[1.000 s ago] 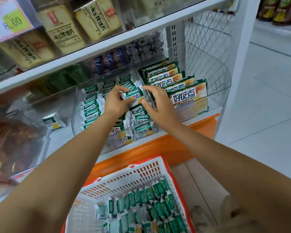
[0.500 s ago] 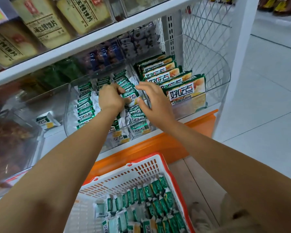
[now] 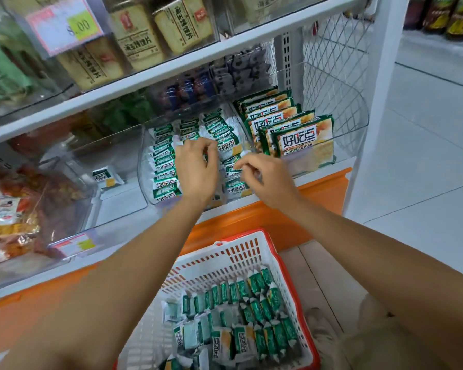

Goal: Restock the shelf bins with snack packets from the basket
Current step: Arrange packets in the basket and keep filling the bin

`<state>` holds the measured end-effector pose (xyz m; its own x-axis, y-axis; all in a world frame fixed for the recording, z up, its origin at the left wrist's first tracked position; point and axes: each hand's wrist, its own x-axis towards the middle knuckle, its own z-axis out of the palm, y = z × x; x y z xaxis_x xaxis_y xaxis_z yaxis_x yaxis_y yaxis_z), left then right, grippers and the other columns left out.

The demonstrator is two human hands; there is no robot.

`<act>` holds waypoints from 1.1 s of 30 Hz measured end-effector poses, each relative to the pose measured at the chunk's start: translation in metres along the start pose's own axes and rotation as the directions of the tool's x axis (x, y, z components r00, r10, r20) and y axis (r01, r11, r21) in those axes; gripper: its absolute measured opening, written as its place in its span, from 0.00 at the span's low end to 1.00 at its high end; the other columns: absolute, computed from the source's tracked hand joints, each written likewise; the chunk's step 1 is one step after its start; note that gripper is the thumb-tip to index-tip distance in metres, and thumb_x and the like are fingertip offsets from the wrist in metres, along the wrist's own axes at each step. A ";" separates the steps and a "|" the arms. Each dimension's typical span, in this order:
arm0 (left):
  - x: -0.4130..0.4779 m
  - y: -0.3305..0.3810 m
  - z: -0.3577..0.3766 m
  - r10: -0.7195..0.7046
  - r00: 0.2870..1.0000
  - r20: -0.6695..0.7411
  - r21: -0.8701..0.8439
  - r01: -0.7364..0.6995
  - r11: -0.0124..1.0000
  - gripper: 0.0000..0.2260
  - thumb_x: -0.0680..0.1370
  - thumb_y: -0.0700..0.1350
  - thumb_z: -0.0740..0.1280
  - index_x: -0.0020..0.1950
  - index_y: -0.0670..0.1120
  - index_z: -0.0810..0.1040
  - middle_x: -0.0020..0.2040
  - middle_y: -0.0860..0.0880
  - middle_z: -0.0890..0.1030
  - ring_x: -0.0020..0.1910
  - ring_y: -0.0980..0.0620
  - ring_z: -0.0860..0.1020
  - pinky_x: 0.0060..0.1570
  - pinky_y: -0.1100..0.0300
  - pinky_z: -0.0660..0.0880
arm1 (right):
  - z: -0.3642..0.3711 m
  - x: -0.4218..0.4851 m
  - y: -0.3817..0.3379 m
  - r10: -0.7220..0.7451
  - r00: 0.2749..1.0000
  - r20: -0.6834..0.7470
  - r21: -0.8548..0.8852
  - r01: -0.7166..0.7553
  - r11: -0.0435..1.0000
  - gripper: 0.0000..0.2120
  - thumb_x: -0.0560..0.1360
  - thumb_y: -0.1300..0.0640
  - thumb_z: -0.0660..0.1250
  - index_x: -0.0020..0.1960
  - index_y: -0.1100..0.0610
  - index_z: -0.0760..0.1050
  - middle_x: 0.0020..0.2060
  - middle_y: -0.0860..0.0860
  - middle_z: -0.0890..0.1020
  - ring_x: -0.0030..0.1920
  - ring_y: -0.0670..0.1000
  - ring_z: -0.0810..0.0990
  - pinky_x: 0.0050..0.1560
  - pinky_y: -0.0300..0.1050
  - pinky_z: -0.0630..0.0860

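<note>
Both hands have drawn back toward the front of the middle bin (image 3: 144, 166) since a second ago, and the right hand's fingers, then laid out straight along the rows, are now curled.

That bin is clear rigid plastic with rounded corners and a smooth front lip. Inside it stand snack packets (image 3: 163, 166) in tight rows: glossy green film with crinkled silver ends, packed edge to edge on the left row and looser toward the right wall.

The left hand (image 3: 195, 170) sits over the bin's centre row, back upward, fingers bent down among the packets. Whether it grips any of them cannot be told. The right hand (image 3: 267, 180) hovers at the bin's front right corner, thumb and forefinger pinching one packet (image 3: 230, 168) by its edge.

Right of the bin, a second clear bin (image 3: 358, 113) with a curved wall holds larger flat packs (image 3: 302, 142) standing upright, with bare room behind and beside them. Left of the middle bin, another clear bin (image 3: 72, 156) holds a single small packet (image 3: 104, 177) on its floor.

Below and in front of the middle bin stands the basket (image 3: 225, 252), white slotted plastic with a red rim, with more green packets (image 3: 251, 303) lying in rough rows in it. A white shelf edge (image 3: 145, 84) overhangs the bin from above, leaving a low gap for the hands, and an orange base strip (image 3: 251, 217) runs beneath its front lip.
</note>
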<state>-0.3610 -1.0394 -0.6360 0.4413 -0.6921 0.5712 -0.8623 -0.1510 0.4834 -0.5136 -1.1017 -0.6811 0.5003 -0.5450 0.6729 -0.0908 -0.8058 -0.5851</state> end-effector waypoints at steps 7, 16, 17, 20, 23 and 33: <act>-0.093 -0.009 -0.008 0.156 0.986 0.064 -0.070 -0.152 0.986 0.08 0.80 0.44 0.58 0.50 0.44 0.76 0.42 0.49 0.74 0.44 0.49 0.70 0.43 0.56 0.65 | 0.023 -0.060 0.017 0.158 0.969 0.190 -0.119 -0.137 0.983 0.08 0.78 0.60 0.63 0.52 0.55 0.80 0.45 0.51 0.83 0.43 0.50 0.79 0.41 0.48 0.77; -0.172 -0.082 0.044 -0.297 0.631 0.717 0.213 0.208 0.955 0.13 0.84 0.46 0.59 0.39 0.48 0.70 0.32 0.49 0.73 0.30 0.51 0.70 0.32 0.56 0.65 | 0.074 -0.119 0.062 0.391 0.762 0.516 -0.331 -0.243 0.912 0.17 0.79 0.53 0.63 0.67 0.54 0.71 0.64 0.52 0.75 0.64 0.55 0.72 0.60 0.50 0.70; -0.178 -0.091 0.050 -0.337 0.567 0.752 0.267 0.205 0.942 0.13 0.83 0.46 0.59 0.39 0.48 0.71 0.34 0.49 0.76 0.32 0.50 0.73 0.36 0.56 0.69 | 0.079 -0.125 0.066 0.410 0.746 0.525 -0.334 -0.263 0.905 0.18 0.80 0.53 0.62 0.68 0.54 0.71 0.64 0.52 0.75 0.64 0.55 0.72 0.60 0.50 0.70; -0.198 -0.120 0.065 -0.441 0.417 0.795 0.398 0.190 0.898 0.08 0.81 0.46 0.61 0.48 0.47 0.78 0.46 0.46 0.82 0.44 0.46 0.79 0.46 0.53 0.77 | 0.091 -0.138 0.077 0.407 0.763 0.502 -0.330 -0.265 0.906 0.16 0.79 0.53 0.62 0.66 0.55 0.73 0.62 0.53 0.74 0.63 0.55 0.71 0.59 0.52 0.71; -0.222 -0.141 0.073 -0.500 0.314 0.807 0.479 0.148 0.865 0.09 0.80 0.43 0.62 0.50 0.42 0.81 0.49 0.42 0.83 0.48 0.43 0.81 0.48 0.54 0.77 | 0.102 -0.139 0.082 0.388 0.830 0.400 -0.333 -0.263 0.906 0.13 0.77 0.56 0.65 0.61 0.56 0.77 0.57 0.53 0.76 0.59 0.56 0.72 0.54 0.55 0.72; -0.263 -0.163 0.084 -0.603 0.238 0.761 0.609 0.058 0.791 0.09 0.79 0.45 0.67 0.56 0.43 0.83 0.53 0.44 0.83 0.51 0.47 0.81 0.54 0.54 0.78 | 0.120 -0.145 0.086 0.381 0.888 0.257 -0.374 -0.272 0.887 0.09 0.74 0.56 0.68 0.53 0.56 0.78 0.49 0.54 0.76 0.54 0.57 0.74 0.51 0.51 0.73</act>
<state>-0.3572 -0.8924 -0.9205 0.4365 -0.6109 -0.6606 -0.8079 -0.5892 0.0111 -0.4911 -1.0639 -0.8834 0.6310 -0.7313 0.2588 -0.5386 -0.6531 -0.5323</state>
